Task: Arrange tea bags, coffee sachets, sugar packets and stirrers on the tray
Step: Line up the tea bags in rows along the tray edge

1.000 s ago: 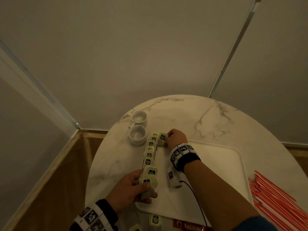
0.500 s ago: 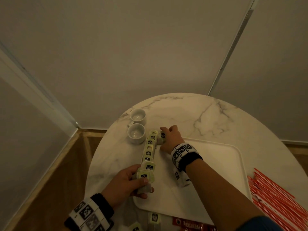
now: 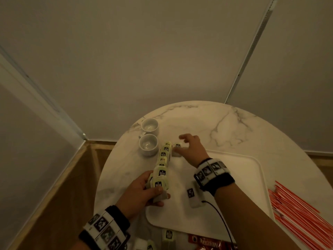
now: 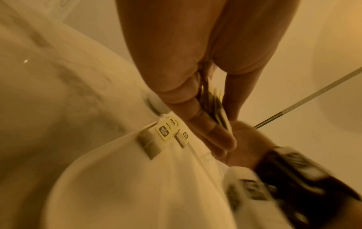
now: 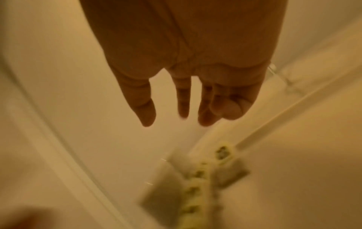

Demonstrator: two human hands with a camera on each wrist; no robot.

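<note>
Tea bags (image 3: 163, 160) line the tray's (image 3: 234, 177) left edge; left hand (image 3: 142, 192) pinches a stack of them, right hand (image 3: 191, 148) hovers with fingers spread

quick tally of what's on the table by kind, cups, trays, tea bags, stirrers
white cups: 2
white tray: 1
tea bags: overlapping in a row and a held stack, no sure count
red stirrers: a piled heap, no sure count
total that can be counted: 3
</note>
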